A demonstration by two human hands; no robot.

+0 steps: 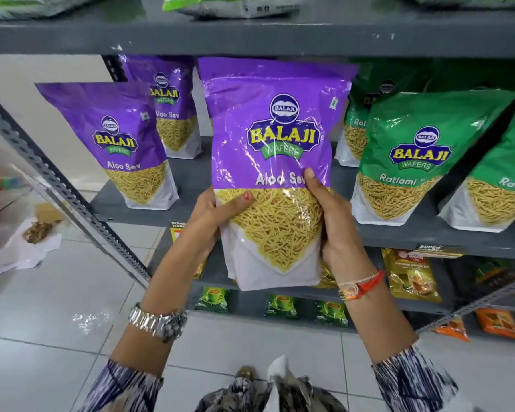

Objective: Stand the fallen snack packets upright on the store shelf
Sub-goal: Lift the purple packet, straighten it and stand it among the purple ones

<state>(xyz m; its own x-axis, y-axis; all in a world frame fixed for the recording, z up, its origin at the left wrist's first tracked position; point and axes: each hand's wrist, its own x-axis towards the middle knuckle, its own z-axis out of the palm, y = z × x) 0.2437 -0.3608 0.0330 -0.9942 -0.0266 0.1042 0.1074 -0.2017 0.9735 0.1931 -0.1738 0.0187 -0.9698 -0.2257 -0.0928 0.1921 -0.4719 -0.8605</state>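
Note:
A purple Aloo Sev packet (pixel 275 138) is held upright in front of the grey shelf (pixel 428 236), off the shelf board. My left hand (pixel 217 215) grips its lower left edge with the thumb on the front. My right hand (pixel 332 221) grips its lower right edge, thumb on the front too. Two more purple Aloo Sev packets stand on the shelf, one at the front left (pixel 116 144) and one behind it (pixel 168 102). Green Ratlami Sev packets (pixel 416 156) stand to the right, leaning a little.
An upper shelf board (pixel 250 34) hangs just above the held packet's top. A slotted metal upright (pixel 57 182) slants down at the left. Lower shelves carry small green (pixel 280 306), gold (pixel 411 275) and orange (pixel 500 324) packs. Paper litter (pixel 33 242) lies on the tiled floor.

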